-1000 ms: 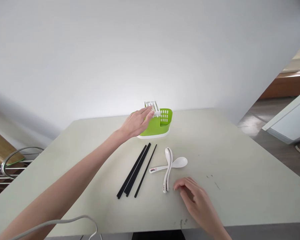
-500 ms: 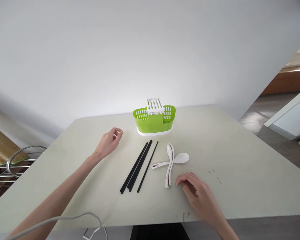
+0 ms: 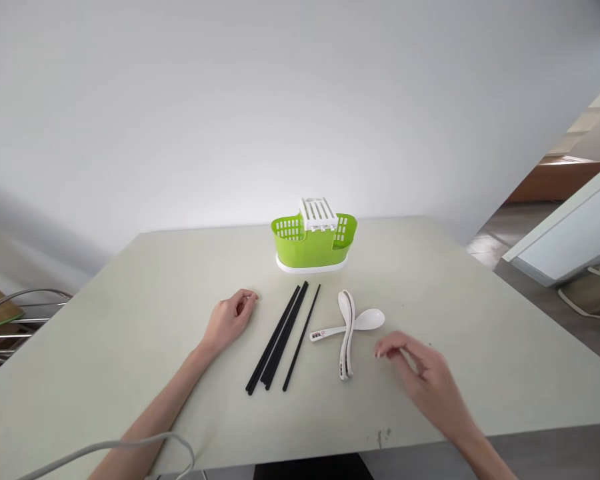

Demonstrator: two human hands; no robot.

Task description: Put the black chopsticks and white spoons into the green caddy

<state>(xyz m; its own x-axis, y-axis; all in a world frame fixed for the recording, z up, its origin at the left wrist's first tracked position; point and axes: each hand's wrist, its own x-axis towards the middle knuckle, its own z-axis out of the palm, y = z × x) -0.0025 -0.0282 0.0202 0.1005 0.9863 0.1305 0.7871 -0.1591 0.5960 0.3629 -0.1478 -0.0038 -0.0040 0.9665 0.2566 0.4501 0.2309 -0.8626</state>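
On the tabletop, my left hand (image 3: 231,319) rests with its fingers loosely curled in and nothing in them, left of several black chopsticks (image 3: 280,343). One chopstick (image 3: 301,339) lies a little apart to the right of the bunch. White spoons lie crossed beside it: one spoon (image 3: 369,320) runs sideways under a nested pair of spoons (image 3: 347,337). To their right, my right hand (image 3: 420,367) hovers with bent fingers, thumb and fingers apart, touching no spoon. Behind everything stands a green cutlery basket (image 3: 307,253) with a white base and a white slotted top piece.
The pale table (image 3: 180,267) meets a white wall at the back. A grey cable (image 3: 105,445) crosses in front of my left forearm. A metal rack (image 3: 23,327) stands at the far left, a white panel (image 3: 570,227) at the right.
My right hand has moved right, away from the spoons. My left hand has come slightly nearer to me and to the right. The view has shifted a little; chopsticks and spoons lie as before.
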